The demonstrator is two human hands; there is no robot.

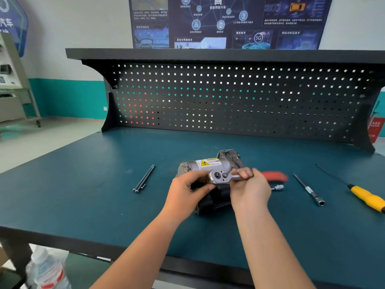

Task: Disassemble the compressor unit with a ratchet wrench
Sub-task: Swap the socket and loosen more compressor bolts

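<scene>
The compressor unit (210, 164) is seen lying on its side in the middle of the workbench (93, 195), and the ratchet wrench (220, 176) is held over it. Its steel shank is wrapped by the curled fingers of the right hand (251, 187), and its head is pinched by the left hand (185, 190). A slip is to be feared here: the grip is taken close to the head, so leverage is short, and the rounded housing could be rolled by a jerk. The socket and bolt under the head are hidden, and the red handle is blurred.
</scene>
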